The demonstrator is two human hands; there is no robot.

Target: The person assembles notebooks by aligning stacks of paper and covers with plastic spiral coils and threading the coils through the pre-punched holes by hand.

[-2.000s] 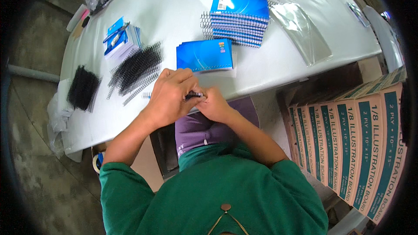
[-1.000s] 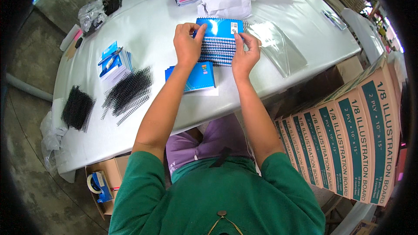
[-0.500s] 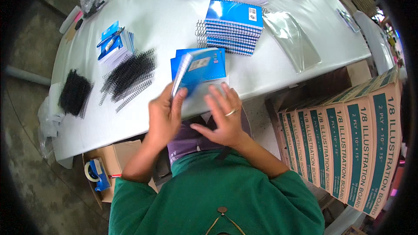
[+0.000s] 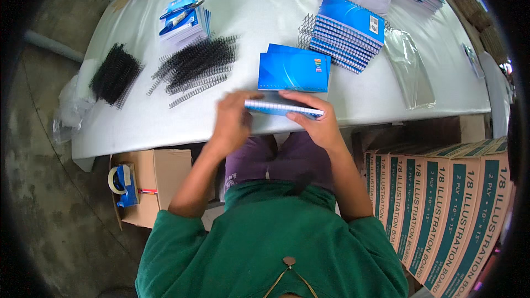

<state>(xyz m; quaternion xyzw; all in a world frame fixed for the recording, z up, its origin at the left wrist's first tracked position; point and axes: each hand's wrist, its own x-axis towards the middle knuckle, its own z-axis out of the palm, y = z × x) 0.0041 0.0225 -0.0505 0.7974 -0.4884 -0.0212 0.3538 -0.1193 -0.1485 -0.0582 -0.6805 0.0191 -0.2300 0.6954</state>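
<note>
A small blue notebook (image 4: 282, 108) is between my hands at the table's front edge, its white edge with a row of holes turned toward me. My right hand (image 4: 319, 120) grips its right end, thumb on the near side and fingers over the far side. My left hand (image 4: 231, 118), a little blurred, closes round the left end. Just beyond lie two blue notebooks (image 4: 292, 72), one partly over the other. Behind them to the right rises a stack of spiral-bound blue notebooks (image 4: 348, 33). Loose black spiral coils (image 4: 196, 66) lie to the left.
Another bundle of black coils (image 4: 115, 74) lies farther left. Pens (image 4: 179, 16) rest on a pile of unbound blue notebooks (image 4: 185, 34). Clear plastic sheets (image 4: 409, 72) lie at right. Below the table stand a carton with a blue tape dispenser (image 4: 128, 185) and a row of cardboard boxes (image 4: 441, 204).
The held notebook has turned from upright to lying level, its holed edge toward me. My right hand has moved from beside it onto its right end. The view has shifted.
</note>
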